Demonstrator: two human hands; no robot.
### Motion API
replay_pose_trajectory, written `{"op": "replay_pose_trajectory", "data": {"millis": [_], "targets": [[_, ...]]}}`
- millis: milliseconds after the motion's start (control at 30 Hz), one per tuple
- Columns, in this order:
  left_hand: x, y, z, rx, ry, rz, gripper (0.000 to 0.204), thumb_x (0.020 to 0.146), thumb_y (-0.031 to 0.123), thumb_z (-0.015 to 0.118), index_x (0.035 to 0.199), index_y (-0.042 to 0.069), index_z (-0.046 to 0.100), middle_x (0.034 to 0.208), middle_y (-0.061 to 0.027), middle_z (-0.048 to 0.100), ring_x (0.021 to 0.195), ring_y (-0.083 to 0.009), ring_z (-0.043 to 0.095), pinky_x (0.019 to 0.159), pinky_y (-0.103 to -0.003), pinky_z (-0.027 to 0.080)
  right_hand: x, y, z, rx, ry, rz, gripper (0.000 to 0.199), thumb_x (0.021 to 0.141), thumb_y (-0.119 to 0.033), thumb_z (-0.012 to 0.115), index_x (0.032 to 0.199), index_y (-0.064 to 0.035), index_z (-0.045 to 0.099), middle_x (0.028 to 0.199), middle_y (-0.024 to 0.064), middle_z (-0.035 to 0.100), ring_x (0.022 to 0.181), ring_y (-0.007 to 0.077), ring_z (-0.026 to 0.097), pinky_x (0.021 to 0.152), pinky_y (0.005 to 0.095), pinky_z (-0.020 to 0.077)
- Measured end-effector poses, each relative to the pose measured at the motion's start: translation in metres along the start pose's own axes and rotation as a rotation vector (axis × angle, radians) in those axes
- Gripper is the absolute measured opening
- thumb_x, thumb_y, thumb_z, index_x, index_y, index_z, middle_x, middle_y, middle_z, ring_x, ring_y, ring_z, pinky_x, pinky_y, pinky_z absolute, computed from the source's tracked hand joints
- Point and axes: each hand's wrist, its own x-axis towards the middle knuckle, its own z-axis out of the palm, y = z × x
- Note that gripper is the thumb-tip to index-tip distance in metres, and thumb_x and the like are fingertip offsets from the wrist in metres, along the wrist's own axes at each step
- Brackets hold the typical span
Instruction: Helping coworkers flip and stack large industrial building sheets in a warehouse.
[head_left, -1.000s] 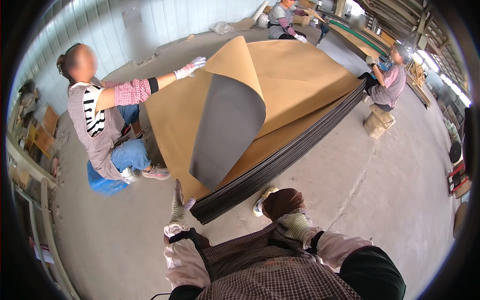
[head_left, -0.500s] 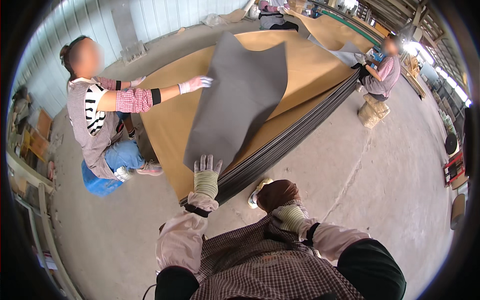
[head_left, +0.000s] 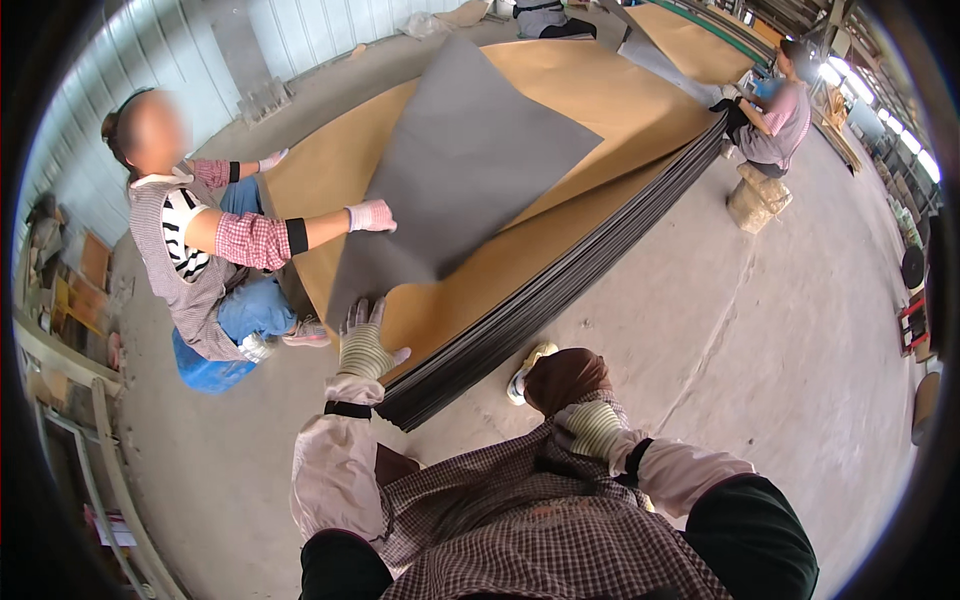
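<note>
A large grey sheet (head_left: 470,150) lies slantwise over a stack of tan-topped sheets (head_left: 470,300) whose layered edges look dark. At the stack's near left corner, my left hand (head_left: 366,345), in a striped work glove, is open with its fingers spread. Its fingertips touch the near end of the grey sheet. My right hand (head_left: 590,428), gloved the same way, rests on my thigh by the checked apron (head_left: 520,510); its fingers bend down out of sight. To the left, a seated co-worker's gloved hand (head_left: 371,215) presses on the grey sheet's left edge.
The co-worker sits on a blue seat (head_left: 208,362) at the left. Another person sits on a wrapped bundle (head_left: 758,198) at the far right of the stack. Someone is partly visible at the back. Concrete floor (head_left: 700,430) stretches right; a pale frame (head_left: 65,355) stands at the left.
The grey sheet has shifted and its right part spread out flatter to the right. My left hand has moved left and slightly up. The co-worker's hand on the sheet has moved lower and closed.
</note>
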Motion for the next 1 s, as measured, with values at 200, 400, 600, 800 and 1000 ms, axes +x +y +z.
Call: {"op": "replay_pose_trajectory", "data": {"millis": [200,400,600,800,1000], "targets": [[0.007,-0.038,0.006,0.504,0.172,-0.372,0.087,0.077,0.031,0.067,0.149,0.018,0.019,0.142,-0.0196,0.038,0.128,-0.0356,0.04,0.103,-0.049,0.038,0.005,-0.011,-0.006,-0.043,-0.083,0.037,0.024,0.079,-0.03,0.061,0.086,-0.0075,0.062,0.077,0.0122,0.063,0.072,0.0329,0.063,0.065,0.0436,0.0518],[0.009,-0.074,0.005,0.223,-0.104,-0.303,0.116,0.063,0.061,0.073,0.151,0.02,0.009,0.153,-0.0197,0.021,0.141,-0.0404,0.019,0.113,-0.051,0.02,0.007,-0.013,-0.003,-0.003,-0.021,0.043,0.023,0.079,-0.031,0.061,0.086,-0.0088,0.063,0.077,0.0117,0.063,0.072,0.0327,0.063,0.065,0.0435,0.0517],[0.008,-0.088,0.025,0.504,0.008,-0.517,0.105,0.071,0.051,0.07,0.151,0.026,0.008,0.153,-0.0151,0.022,0.142,-0.0375,0.015,0.111,-0.056,0.019,0.049,-0.004,-0.032,0.245,0.014,0.112,0.015,0.073,-0.02,0.069,0.084,-0.0103,0.066,0.08,0.0105,0.066,0.073,0.0313,0.063,0.066,0.0373,0.0524],[0.02,-0.087,0.064,-0.191,0.363,-0.444,0.105,0.068,0.052,0.076,0.15,0.019,0.019,0.147,-0.0217,0.03,0.136,-0.0393,0.03,0.109,-0.054,0.027,0.23,0.081,-0.057,0.973,0.532,0.565,0.025,0.086,-0.02,0.067,0.1,0.0,0.062,0.079,0.0066,0.065,0.068,0.0128,0.061,0.059,0.0262,0.0502],[-0.003,-0.106,0.087,-1.314,0.678,-0.591,0.074,0.086,0.025,0.07,0.142,0.003,0.029,0.141,-0.0182,0.038,0.127,-0.0266,0.042,0.101,-0.042,0.041,0.376,0.143,-0.043,1.35,0.544,1.067,0.042,0.085,-0.046,0.066,0.096,-0.0054,0.062,0.08,0.0092,0.064,0.061,0.0177,0.062,0.05,0.0271,0.0487]]}}
